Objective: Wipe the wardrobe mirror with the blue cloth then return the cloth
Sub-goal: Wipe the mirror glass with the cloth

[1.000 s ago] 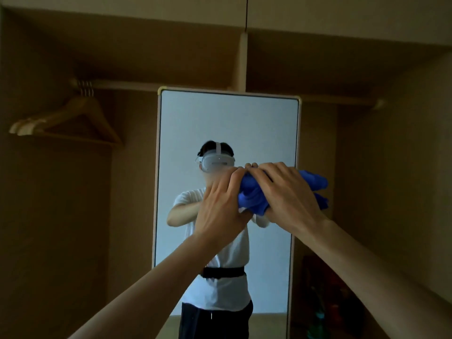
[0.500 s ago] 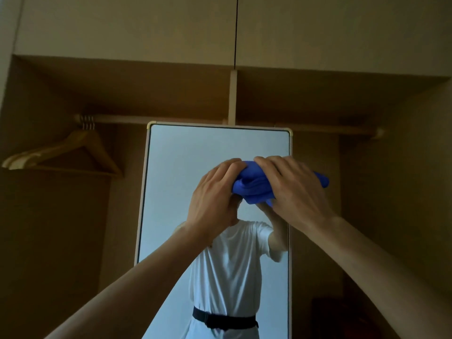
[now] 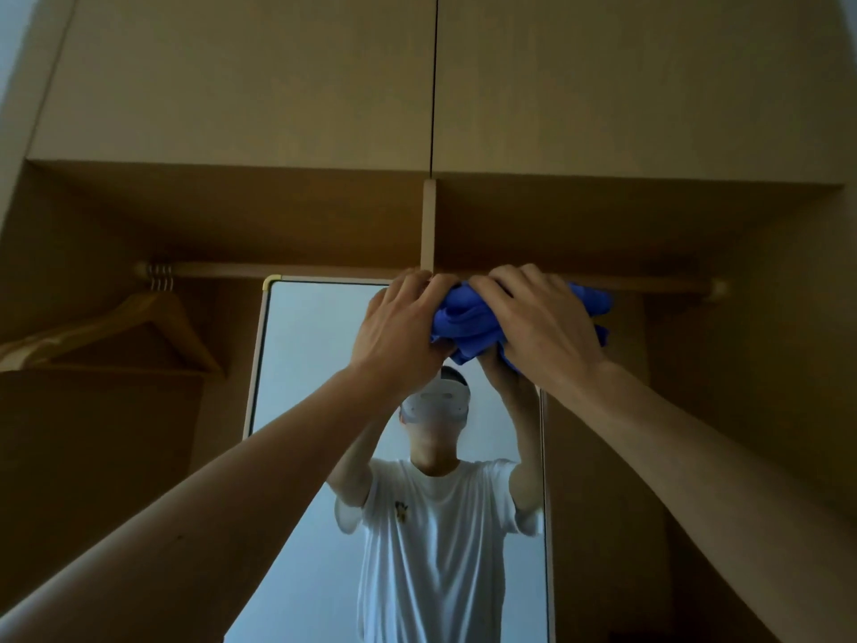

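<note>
Head view: left hand (image 3: 399,331) and right hand (image 3: 542,327) clutched a bunched blue cloth (image 3: 463,313) at the top edge of a white-framed mirror (image 3: 324,387), perhaps touching; overreaching risked dropping it.

Shows a vivid blue cloth (image 3: 468,317) at the top of the cream-framed mirror (image 3: 315,355), a plain tan wardrobe (image 3: 232,85) around the mirror, a honey-brown hanger (image 3: 157,317) left of it, and a white T-shirt (image 3: 436,549) reflected within.

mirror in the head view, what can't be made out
Head view:
Mirror top right corner: behind the cloth, left hand and right hand.
Mirror bottom: cut off by the lower edge.
Whether cloth touches glass: hidden by the hands.
Hanger tip: cut off by the left edge.
</note>
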`<move>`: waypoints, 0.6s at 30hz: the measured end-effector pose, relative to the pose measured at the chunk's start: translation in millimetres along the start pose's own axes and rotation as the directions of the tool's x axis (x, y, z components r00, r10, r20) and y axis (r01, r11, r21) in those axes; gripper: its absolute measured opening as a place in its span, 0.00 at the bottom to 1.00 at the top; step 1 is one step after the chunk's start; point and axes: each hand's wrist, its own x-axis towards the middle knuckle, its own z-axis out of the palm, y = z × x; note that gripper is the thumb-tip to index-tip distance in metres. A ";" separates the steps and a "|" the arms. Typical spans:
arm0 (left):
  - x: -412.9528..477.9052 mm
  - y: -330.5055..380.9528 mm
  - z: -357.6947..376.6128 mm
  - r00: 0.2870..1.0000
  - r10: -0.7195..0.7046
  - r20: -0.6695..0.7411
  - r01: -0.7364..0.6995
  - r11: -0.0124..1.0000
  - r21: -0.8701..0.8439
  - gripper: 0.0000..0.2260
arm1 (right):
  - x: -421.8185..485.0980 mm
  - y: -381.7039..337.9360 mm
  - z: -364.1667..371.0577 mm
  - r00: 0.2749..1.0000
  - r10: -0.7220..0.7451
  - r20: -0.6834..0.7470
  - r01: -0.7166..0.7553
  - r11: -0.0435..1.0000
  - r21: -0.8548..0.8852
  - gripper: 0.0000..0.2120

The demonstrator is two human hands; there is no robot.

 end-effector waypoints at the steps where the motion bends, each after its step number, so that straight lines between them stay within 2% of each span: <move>1: 2.6 -1.3 0.0 1.000 0.004 0.007 -0.004 1.000 0.002 0.27 | 0.9 1.0 2.2 1.000 0.002 -0.004 -0.002 1.000 0.002 0.25; 10: 12.7 -13.0 6.4 0.997 0.028 0.068 -0.030 0.999 0.026 0.27 | 6.5 7.6 9.8 1.000 0.007 -0.007 -0.007 0.999 0.048 0.25; 18: 4.1 -7.0 19.0 0.998 0.019 -0.059 -0.024 0.997 -0.075 0.22 | 2.9 5.5 15.8 0.999 0.042 -0.016 -0.039 0.988 0.148 0.27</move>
